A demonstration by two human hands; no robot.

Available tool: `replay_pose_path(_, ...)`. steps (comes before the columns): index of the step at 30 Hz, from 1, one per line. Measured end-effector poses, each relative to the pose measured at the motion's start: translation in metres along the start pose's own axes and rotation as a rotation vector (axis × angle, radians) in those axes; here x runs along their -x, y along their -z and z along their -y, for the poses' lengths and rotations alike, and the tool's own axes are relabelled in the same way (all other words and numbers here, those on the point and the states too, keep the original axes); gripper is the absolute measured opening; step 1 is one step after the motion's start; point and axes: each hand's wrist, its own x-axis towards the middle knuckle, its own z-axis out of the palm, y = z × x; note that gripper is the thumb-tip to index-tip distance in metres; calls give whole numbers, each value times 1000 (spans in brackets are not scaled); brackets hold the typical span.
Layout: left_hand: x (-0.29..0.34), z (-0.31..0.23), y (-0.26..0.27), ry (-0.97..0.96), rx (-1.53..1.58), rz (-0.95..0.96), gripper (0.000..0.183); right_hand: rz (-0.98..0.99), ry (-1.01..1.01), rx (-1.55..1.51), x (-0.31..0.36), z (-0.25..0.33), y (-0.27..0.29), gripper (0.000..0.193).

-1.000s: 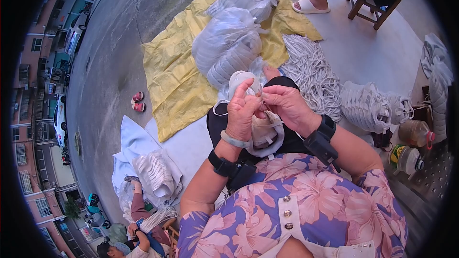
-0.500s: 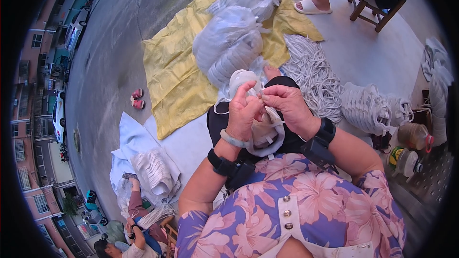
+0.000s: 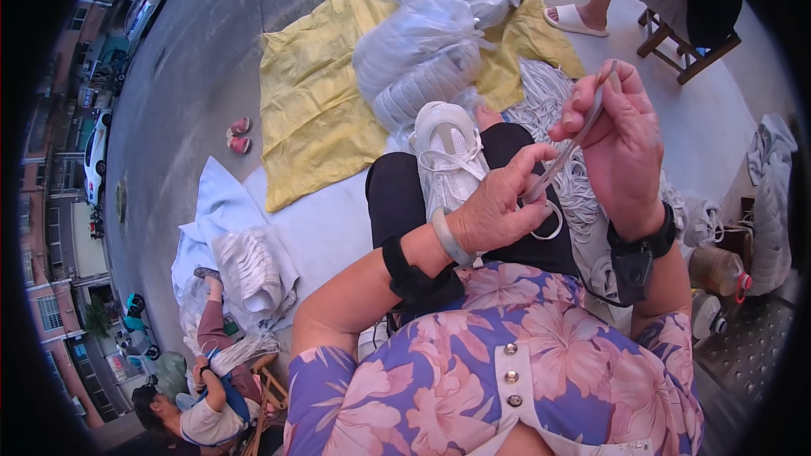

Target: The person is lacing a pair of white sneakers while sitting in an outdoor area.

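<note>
A white sneaker [image 3: 443,148] rests on my lap over black trousers, its toe pointing away from me and a lace threaded across its front. A pale shoelace [image 3: 577,143] is stretched slantwise to the right of the shoe, between my two hands. My left hand [image 3: 504,204] pinches its lower part and partly covers the rear of the sneaker. Higher and farther right, my right hand [image 3: 621,131] is raised with the fingertips closed on the lace's upper end. A loop of white lace hangs beside my left fingers.
A heap of loose white laces [image 3: 568,190] lies ahead right, partly behind my right hand. Plastic-wrapped bundles [image 3: 418,55] sit on a yellow sheet [image 3: 308,101]. A person on a wooden stool [image 3: 688,51] is at far right; another person [image 3: 215,405] sits lower left. Bottles [image 3: 714,270] stand at right.
My hands have moved right, away from the shoe's opening, and drawn apart. My right hand has risen, pulling the lace taut; the sneaker now shows more fully.
</note>
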Motion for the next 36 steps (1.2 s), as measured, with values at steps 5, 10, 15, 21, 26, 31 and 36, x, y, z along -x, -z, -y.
replay_pose_path(5,23,-6,-2,53,-140,200,27,-198,22,135,-19,59,63,12)
replay_pose_path(10,29,2,1,-143,-360,179,11,-387,130,420,-19,106,122,12)
replay_pose_path(15,36,12,3,-145,-415,216,6,-568,228,597,-18,164,193,16)
replay_pose_path(21,31,31,7,-378,-532,204,10,-686,369,619,52,403,398,25)
replay_pose_path(26,42,56,12,-171,-503,134,19,-445,-4,1101,-5,85,211,10)
replay_pose_path(31,45,74,21,41,-263,146,27,140,-351,1021,0,-62,127,15)
replay_pose_path(36,45,73,24,-22,-276,114,27,136,-131,989,-6,-142,89,17)
